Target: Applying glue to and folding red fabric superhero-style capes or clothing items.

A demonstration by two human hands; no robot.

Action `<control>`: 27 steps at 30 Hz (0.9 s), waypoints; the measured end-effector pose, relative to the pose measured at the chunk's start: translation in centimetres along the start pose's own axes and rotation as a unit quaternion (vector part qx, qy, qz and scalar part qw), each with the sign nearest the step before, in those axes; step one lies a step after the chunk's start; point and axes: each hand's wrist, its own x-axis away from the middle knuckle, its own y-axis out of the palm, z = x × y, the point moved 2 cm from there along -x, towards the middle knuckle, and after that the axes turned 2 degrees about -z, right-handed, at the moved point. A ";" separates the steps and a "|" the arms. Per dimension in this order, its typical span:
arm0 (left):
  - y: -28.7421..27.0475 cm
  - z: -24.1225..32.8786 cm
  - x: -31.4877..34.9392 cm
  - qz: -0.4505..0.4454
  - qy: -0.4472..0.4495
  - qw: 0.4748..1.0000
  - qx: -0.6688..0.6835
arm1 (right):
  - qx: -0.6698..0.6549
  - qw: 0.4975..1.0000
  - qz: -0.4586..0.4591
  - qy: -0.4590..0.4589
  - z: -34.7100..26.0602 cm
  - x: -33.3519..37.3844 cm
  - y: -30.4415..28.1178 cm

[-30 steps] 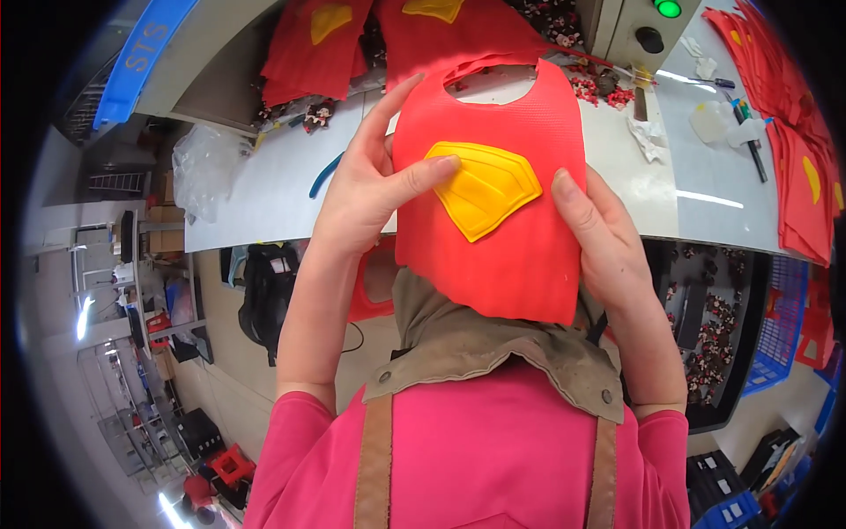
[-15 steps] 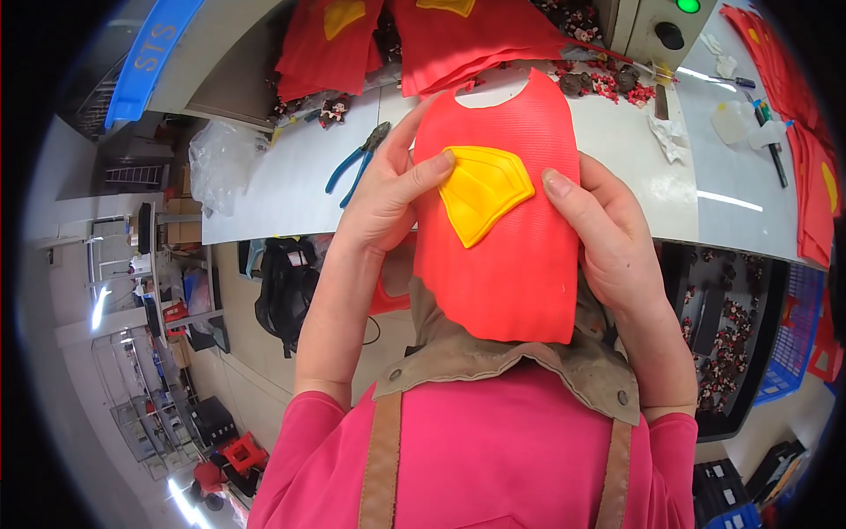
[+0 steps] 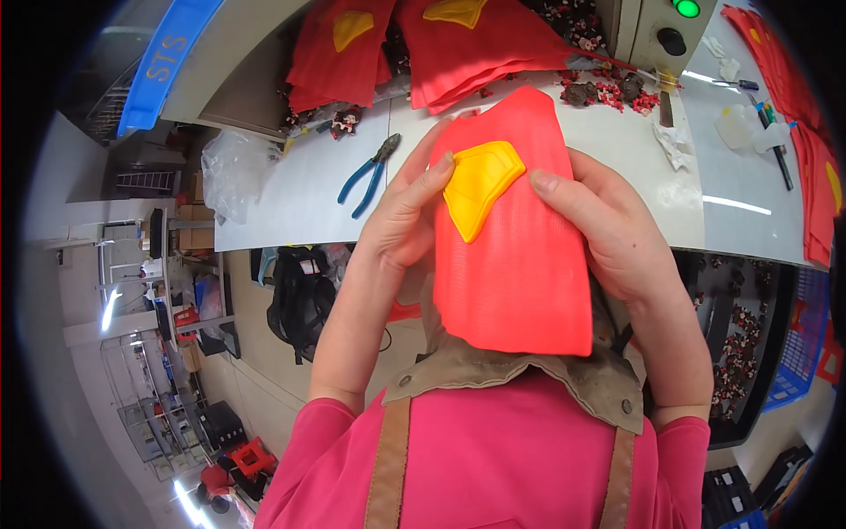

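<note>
Between both hands I hold a red cape-shaped sheet (image 3: 520, 282) with a ribbed surface, raised over the table's front edge. A raised yellow shield-shaped patch (image 3: 480, 187) sits on its upper part. My left hand (image 3: 407, 207) grips the sheet's left edge, thumb on the patch's corner, fingers behind. My right hand (image 3: 608, 220) pinches the right edge, its thumb lying on the red front near the patch. The fingers behind the sheet are mostly hidden. Left of my left hand, pliers with blue handles (image 3: 370, 175) lie on the white table (image 3: 300, 207).
Two stacks of similar red sheets, a left one (image 3: 339, 66) and a right one (image 3: 493, 53), lie at the back among small red-and-black figures. A machine panel (image 3: 648, 40) with a green light stands at the back right. A clear plastic bag (image 3: 236, 176) rests at the left; a blue basket (image 3: 797, 344) is lower right.
The sheet's top has bent away, so its curved neck notch no longer shows. Its lower end has swung slightly right. My right thumb has moved closer to the patch.
</note>
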 end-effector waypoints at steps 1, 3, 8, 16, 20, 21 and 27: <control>-0.2 0.1 0.0 -0.002 0.002 1.000 -0.004 | 0.036 0.999 -0.011 0.016 -0.3 -0.2 0.1; -0.3 -0.1 0.4 0.013 0.005 1.000 0.028 | 0.072 0.997 -0.025 0.029 -0.8 -0.2 0.2; 0.3 -0.4 0.9 0.033 -0.008 0.996 0.079 | 0.074 0.994 -0.060 0.061 -1.6 -1.5 0.0; 1.8 -0.3 1.9 0.013 0.021 0.996 0.090 | 0.108 0.989 -0.087 0.051 -3.3 -1.1 0.3; 1.6 0.6 3.8 0.067 0.054 0.968 -0.236 | 0.303 0.944 -0.130 0.007 -6.1 -0.7 -0.6; 2.0 1.6 4.4 0.092 0.201 0.868 -0.445 | 0.403 0.907 -0.113 -0.052 -6.9 -0.4 -0.7; 7.5 3.5 5.2 -0.082 0.353 0.676 -0.641 | 0.596 0.755 -0.267 -0.057 -8.2 1.1 0.6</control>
